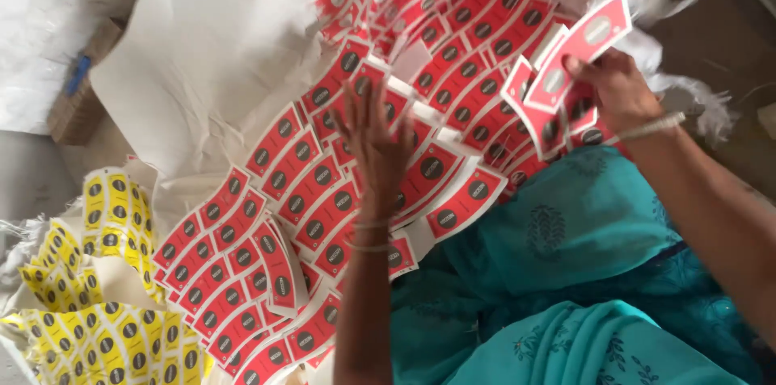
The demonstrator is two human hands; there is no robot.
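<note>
A packaging workshop floor: heaps of red labels [323,183] and yellow labels [105,304] on sacking [210,54].

red label sheets [323,183] | lying fanned, overlapping across the lap | red label stack [566,62] | being held raised, tilted

Red black-dotted labels [323,191], yellow labels [113,272]

Red cards [323,183] crowd the middle – open room only on the white sheet [202,54], upper left.
</note>
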